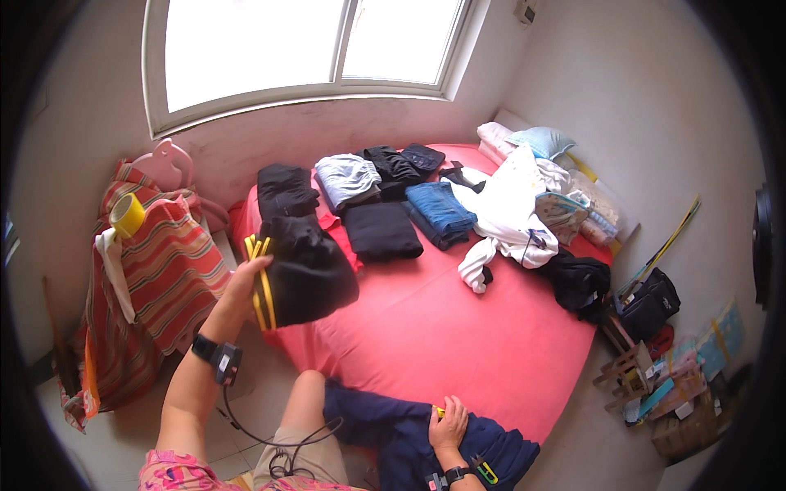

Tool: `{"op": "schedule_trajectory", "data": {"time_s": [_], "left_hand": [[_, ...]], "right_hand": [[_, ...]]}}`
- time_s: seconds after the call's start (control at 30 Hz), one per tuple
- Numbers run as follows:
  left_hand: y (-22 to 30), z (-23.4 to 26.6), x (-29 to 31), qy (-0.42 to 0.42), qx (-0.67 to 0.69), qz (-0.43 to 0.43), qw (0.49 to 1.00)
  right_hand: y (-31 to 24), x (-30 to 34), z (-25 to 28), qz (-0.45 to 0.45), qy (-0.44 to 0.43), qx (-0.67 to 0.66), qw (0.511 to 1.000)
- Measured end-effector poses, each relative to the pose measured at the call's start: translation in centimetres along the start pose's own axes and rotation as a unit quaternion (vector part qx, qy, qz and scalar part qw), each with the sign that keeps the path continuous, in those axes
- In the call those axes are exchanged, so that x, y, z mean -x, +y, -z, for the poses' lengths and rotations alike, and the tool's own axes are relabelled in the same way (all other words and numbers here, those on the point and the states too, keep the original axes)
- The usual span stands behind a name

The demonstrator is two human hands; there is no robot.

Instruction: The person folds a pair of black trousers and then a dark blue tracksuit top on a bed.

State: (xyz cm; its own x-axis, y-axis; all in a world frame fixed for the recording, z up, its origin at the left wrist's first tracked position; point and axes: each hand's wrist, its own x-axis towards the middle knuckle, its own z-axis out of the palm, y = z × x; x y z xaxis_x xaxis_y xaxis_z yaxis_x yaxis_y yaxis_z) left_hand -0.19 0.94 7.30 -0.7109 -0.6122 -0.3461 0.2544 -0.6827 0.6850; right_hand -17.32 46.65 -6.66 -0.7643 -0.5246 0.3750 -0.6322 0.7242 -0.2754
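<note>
One large bed covered in a coral-red sheet (pixel 458 327) fills the middle of the room, under a wide white-framed window (pixel 311 49). Along its far side lie folded clothes in a loose row: a black folded garment (pixel 285 190), a pale grey-white folded piece (pixel 347 180), a flat black folded piece (pixel 381 231), a folded pair of blue jeans (pixel 440 211) and a crumpled white shirt (pixel 512 209). A rumpled black garment (pixel 580 282) sits near the bed's right edge. To the left of the bed stands a red-striped cloth-covered chair (pixel 168 270), with a roll of yellow tape (pixel 127 214) resting on top of it.

A dark navy garment (pixel 393 425) lies across the person's lap at the near edge of the bed. The right hand (pixel 448 425) rests flat on it, fingers pressed together and lying on the cloth, not pinching.

The left hand (pixel 246 282), a black band on its wrist, is raised over the bed's near left corner and holds up a folded black garment with yellow stripes (pixel 303 274), clear of the sheet. Its fingers are curled around the striped edge, gripping the bundle from the left side.
</note>
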Motion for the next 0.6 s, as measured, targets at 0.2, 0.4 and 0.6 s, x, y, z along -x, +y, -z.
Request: {"op": "schedule_trajectory", "data": {"time_s": [0.2, 0.4, 0.6], "left_hand": [[-0.5, -9.6, -12.4, -0.129, 0.086, -0.062, 0.986], [-5.2, -12.8, -24.0, -0.138, 0.092, -0.026, 0.986], [-14.7, -8.8, -29.7, 0.070, -0.122, -0.035, 0.989]], "right_hand": [[0.5, 0.5, -0.2, -0.024, -0.005, 0.003, 1.000], [0.1, 0.6, -0.5, -0.014, -0.011, -0.012, 1.000], [0.4, 0.6, -0.4, -0.024, -0.028, -0.009, 0.999]]}}
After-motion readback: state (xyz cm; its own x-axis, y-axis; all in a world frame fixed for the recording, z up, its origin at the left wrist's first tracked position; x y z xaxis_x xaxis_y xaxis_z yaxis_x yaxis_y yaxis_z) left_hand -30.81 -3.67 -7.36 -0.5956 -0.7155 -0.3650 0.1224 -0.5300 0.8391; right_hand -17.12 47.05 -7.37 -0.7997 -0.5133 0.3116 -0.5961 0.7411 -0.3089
